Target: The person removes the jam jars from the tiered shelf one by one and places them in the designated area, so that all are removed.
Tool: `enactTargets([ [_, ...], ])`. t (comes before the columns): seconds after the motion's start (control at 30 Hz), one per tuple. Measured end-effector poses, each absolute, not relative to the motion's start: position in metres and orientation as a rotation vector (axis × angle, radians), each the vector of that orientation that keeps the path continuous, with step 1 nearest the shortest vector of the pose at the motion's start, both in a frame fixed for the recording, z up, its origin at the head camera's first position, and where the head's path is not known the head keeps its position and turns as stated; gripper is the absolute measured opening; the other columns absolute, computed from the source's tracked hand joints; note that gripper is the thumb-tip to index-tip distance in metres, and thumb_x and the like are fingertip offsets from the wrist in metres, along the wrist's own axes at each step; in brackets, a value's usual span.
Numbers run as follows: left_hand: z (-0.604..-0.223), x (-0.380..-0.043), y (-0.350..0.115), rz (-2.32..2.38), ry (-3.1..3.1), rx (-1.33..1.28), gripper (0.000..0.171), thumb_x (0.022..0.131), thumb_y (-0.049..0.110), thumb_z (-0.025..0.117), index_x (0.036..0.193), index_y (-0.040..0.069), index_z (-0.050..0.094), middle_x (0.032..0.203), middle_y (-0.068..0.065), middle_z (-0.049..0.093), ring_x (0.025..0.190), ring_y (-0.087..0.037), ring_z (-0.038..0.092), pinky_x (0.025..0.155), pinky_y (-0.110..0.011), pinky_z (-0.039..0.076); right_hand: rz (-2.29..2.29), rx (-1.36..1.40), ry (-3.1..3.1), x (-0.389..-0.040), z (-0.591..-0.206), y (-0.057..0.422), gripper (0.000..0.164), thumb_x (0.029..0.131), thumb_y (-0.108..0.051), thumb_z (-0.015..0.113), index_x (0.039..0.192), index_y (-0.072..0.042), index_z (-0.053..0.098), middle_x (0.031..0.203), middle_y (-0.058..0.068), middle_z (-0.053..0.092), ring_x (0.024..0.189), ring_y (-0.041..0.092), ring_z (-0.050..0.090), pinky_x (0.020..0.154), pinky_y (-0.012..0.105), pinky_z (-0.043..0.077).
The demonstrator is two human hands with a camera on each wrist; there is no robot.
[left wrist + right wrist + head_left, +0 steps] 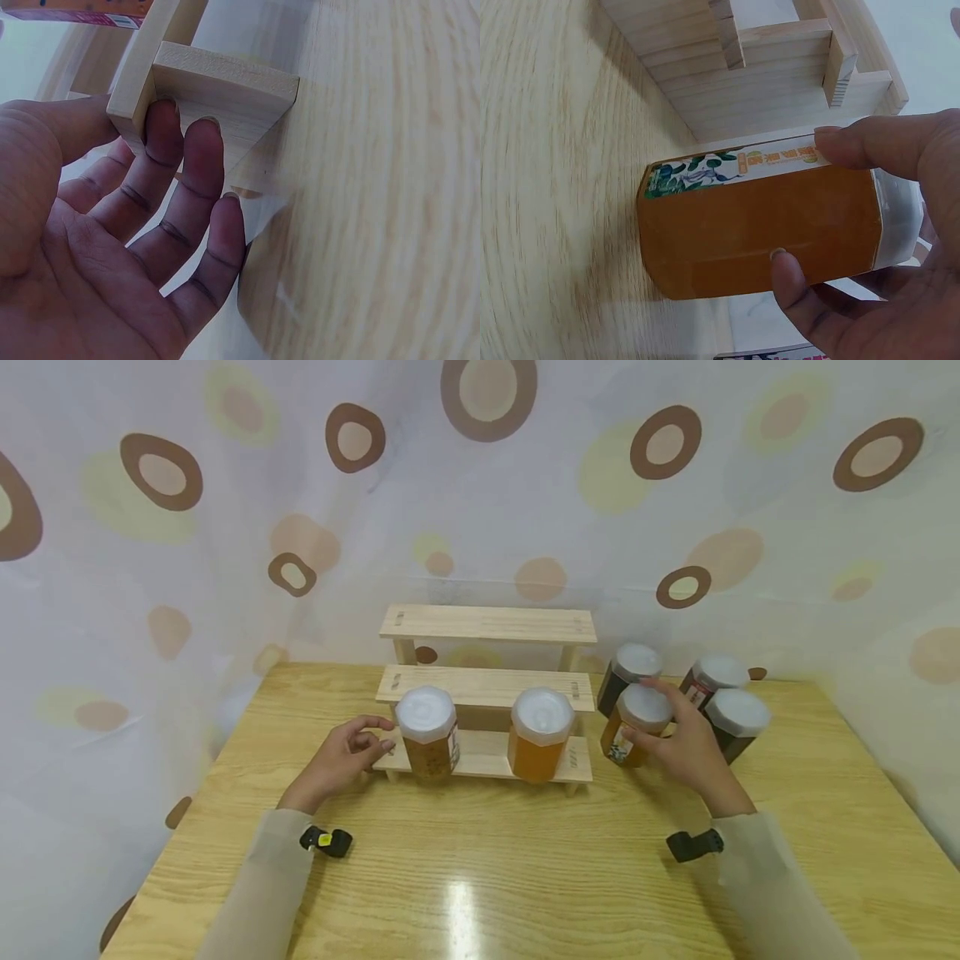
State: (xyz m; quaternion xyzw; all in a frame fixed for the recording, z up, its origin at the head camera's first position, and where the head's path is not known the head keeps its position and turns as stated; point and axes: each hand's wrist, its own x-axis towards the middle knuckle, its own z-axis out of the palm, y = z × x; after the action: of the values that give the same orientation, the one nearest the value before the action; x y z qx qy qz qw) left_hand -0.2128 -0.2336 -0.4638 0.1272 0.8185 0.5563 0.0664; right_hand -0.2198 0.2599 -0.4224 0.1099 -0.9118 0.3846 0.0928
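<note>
My right hand point(686, 747) grips an amber jar point(761, 225) from its lid end, thumb by the printed label and fingers along the other side. In the right wrist view the jar's base is close to the table. With thumb over the board and fingers beneath, my left hand point(127, 202) pinches the left end of the lowest shelf of a three-step wooden rack point(487, 623). Two white-lidded jars are on that lowest shelf: a brownish jar point(429, 752) beside my left fingers and an orange jar point(536, 758) toward the right end.
Around my right hand stand several dark jars: one behind the amber jar point(617, 685), one farther back right point(701, 687), and one just right of the hand point(733, 727). A patterned cloth point(487, 485) hangs behind the wooden table point(420, 868).
</note>
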Motion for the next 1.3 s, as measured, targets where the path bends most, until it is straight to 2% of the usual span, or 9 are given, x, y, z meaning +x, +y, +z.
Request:
enactTargets([
  [0.23, -0.463, -0.212, -0.233, 1.695, 2.455, 0.374, 0.032, 0.104, 0.015, 0.065, 0.131, -0.002, 0.059, 0.077, -0.006, 0.062, 0.073, -0.016, 0.053, 0.070, -0.032, 0.054, 1.140, 0.378, -2.705, -0.219, -0.422, 0.262, 0.077, 0.091, -0.018, 0.083, 0.155, -0.007, 0.041, 0.148, 0.033, 0.044, 0.124, 0.055, 0.050, 0.091, 0.071, 0.043],
  [0.47, -0.461, -0.212, -0.233, 1.689, 2.454, 0.349, 0.032, 0.104, 0.015, 0.065, 0.132, 0.000, 0.059, 0.076, -0.005, 0.060, 0.075, -0.016, 0.055, 0.071, -0.032, 0.054, 1.133, 0.453, -2.628, -0.220, -0.418, 0.265, 0.069, 0.089, -0.009, 0.083, 0.149, -0.001, 0.049, 0.138, 0.031, 0.052, 0.117, 0.048, 0.054, 0.089, 0.064, 0.045],
  [0.57, -0.461, -0.212, -0.234, 1.685, 2.462, 0.358, 0.032, 0.105, 0.015, 0.065, 0.131, -0.001, 0.059, 0.076, -0.004, 0.061, 0.073, -0.016, 0.054, 0.070, -0.031, 0.054, 1.114, 0.463, -2.613, -0.221, -0.415, 0.265, 0.068, 0.088, -0.008, 0.084, 0.147, 0.001, 0.051, 0.136, 0.029, 0.054, 0.111, 0.042, 0.055, 0.086, 0.059, 0.046],
  [0.67, -0.461, -0.212, -0.234, 1.684, 2.468, 0.366, 0.032, 0.105, 0.015, 0.065, 0.131, -0.001, 0.059, 0.076, -0.005, 0.062, 0.073, -0.016, 0.053, 0.070, -0.031, 0.054, 1.095, 0.463, -2.605, -0.221, -0.411, 0.265, 0.068, 0.087, -0.010, 0.085, 0.145, 0.001, 0.052, 0.130, 0.026, 0.057, 0.100, 0.033, 0.052, 0.082, 0.047, 0.044],
  [0.8, -0.462, -0.212, -0.234, 1.686, 2.466, 0.352, 0.031, 0.105, 0.016, 0.065, 0.131, 0.000, 0.060, 0.077, -0.007, 0.064, 0.072, -0.015, 0.054, 0.070, -0.030, 0.053, 1.098, 0.461, -2.611, -0.220, -0.403, 0.265, 0.070, 0.088, -0.013, 0.084, 0.148, 0.000, 0.050, 0.125, 0.022, 0.058, 0.093, 0.029, 0.050, 0.077, 0.037, 0.042],
  [0.97, -0.463, -0.212, -0.234, 1.684, 2.467, 0.366, 0.032, 0.105, 0.015, 0.065, 0.131, -0.002, 0.059, 0.077, -0.008, 0.064, 0.072, -0.016, 0.053, 0.070, -0.030, 0.053, 1.135, 0.454, -2.620, -0.218, -0.394, 0.267, 0.071, 0.092, -0.014, 0.081, 0.152, -0.002, 0.045, 0.140, 0.026, 0.053, 0.113, 0.040, 0.060, 0.080, 0.031, 0.049],
  [1.07, -0.463, -0.211, -0.234, 1.685, 2.465, 0.364, 0.032, 0.105, 0.015, 0.065, 0.131, -0.002, 0.059, 0.077, -0.007, 0.063, 0.072, -0.016, 0.053, 0.071, -0.030, 0.054, 1.162, 0.456, -2.599, -0.217, -0.390, 0.267, 0.070, 0.093, -0.013, 0.080, 0.152, -0.003, 0.045, 0.139, 0.029, 0.054, 0.114, 0.041, 0.060, 0.077, 0.021, 0.047],
  [1.17, -0.463, -0.212, -0.233, 1.688, 2.459, 0.354, 0.031, 0.105, 0.016, 0.065, 0.131, 0.000, 0.059, 0.077, -0.006, 0.062, 0.072, -0.015, 0.053, 0.071, -0.030, 0.054, 1.172, 0.465, -2.573, -0.214, -0.387, 0.265, 0.069, 0.093, -0.013, 0.080, 0.152, -0.005, 0.046, 0.132, 0.030, 0.059, 0.105, 0.029, 0.059, 0.072, 0.016, 0.042],
  [1.3, -0.463, -0.212, -0.232, 1.689, 2.457, 0.356, 0.032, 0.105, 0.015, 0.065, 0.131, 0.000, 0.059, 0.077, -0.006, 0.062, 0.072, -0.015, 0.052, 0.071, -0.030, 0.054, 1.194, 0.485, -2.557, -0.211, -0.384, 0.263, 0.070, 0.093, -0.011, 0.080, 0.154, -0.009, 0.045, 0.131, 0.031, 0.059, 0.091, 0.015, 0.056, 0.068, 0.017, 0.042],
])
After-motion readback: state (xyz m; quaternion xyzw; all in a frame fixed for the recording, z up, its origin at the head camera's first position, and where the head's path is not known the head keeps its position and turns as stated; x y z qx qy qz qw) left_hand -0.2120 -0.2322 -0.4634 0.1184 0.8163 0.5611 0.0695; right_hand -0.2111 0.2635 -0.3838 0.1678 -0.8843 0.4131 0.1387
